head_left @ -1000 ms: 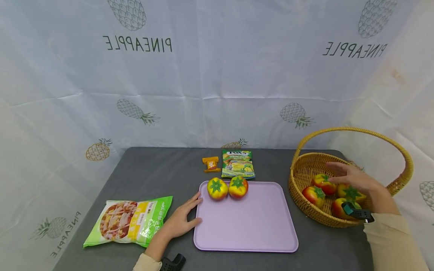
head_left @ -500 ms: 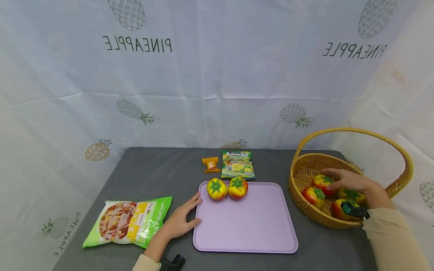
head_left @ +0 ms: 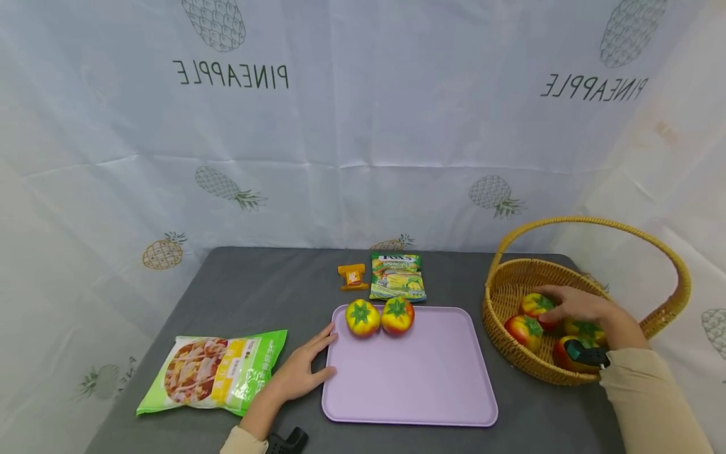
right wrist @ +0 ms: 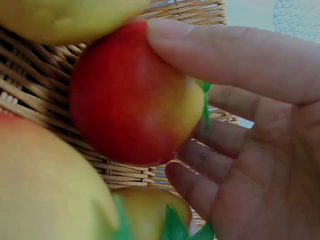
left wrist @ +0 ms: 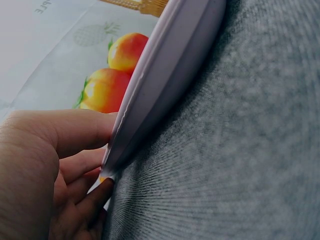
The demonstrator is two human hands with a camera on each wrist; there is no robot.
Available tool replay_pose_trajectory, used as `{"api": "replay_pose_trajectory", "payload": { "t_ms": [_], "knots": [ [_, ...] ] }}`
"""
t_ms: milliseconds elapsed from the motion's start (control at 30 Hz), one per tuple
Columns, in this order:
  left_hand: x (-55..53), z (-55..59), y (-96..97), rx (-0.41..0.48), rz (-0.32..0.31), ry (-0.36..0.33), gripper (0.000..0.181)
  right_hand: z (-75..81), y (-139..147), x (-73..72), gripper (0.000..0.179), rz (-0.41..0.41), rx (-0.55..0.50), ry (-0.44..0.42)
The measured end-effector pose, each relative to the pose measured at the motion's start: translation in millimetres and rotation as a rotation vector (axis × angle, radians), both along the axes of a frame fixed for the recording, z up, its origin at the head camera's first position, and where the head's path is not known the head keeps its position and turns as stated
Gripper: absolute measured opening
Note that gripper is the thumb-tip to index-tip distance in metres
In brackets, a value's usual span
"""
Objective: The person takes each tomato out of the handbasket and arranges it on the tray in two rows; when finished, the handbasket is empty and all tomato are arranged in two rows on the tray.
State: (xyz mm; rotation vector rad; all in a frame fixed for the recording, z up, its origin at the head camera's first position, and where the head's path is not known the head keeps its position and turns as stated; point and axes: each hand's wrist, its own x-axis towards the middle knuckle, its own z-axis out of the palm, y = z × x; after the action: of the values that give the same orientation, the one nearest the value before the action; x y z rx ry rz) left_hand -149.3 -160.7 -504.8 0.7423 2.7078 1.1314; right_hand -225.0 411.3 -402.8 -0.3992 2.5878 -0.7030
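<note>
Held fruit (right wrist: 135, 95): smooth, glossy, near-round, red shading to yellow. No clear long axis; green leaf cap turned toward the right palm. Sits in the coarse wicker basket (head_left: 518, 362), pinched by the right hand (head_left: 581, 308), thumb on the red side, fingertips partly hidden behind. 3 more fruits (head_left: 523, 333) around that hand, 2 part-covered by wrist and strap (head_left: 592, 356). Left hand (head_left: 300, 372) spread, fingertips touching the rim of a smooth, round-cornered lilac tray (head_left: 420, 384); left sleeve (head_left: 244, 442) cut off.
</note>
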Motion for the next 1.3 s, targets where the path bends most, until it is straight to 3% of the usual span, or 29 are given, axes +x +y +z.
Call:
{"api": "replay_pose_trajectory", "payload": {
  "t_ms": [467,1000,1167,1300],
  "knots": [
    [-2.5,1.0,1.1,0.0,0.001,0.001,0.062,14.6,-4.4,5.6,0.068,-0.047,-0.085,0.165],
    [-2.1,1.5,1.2,0.0,-0.004,-0.011,0.062,39.2,-25.2,27.7,0.072,-0.074,-0.113,0.318],
    [-1.4,1.6,1.0,-0.002,-0.003,-0.01,0.062,40.1,-37.9,36.1,0.069,-0.047,-0.157,0.414],
    [-0.8,1.7,1.1,-0.002,-0.004,-0.006,0.063,36.3,-46.7,43.1,0.067,-0.044,-0.217,0.422]
  ]
}}
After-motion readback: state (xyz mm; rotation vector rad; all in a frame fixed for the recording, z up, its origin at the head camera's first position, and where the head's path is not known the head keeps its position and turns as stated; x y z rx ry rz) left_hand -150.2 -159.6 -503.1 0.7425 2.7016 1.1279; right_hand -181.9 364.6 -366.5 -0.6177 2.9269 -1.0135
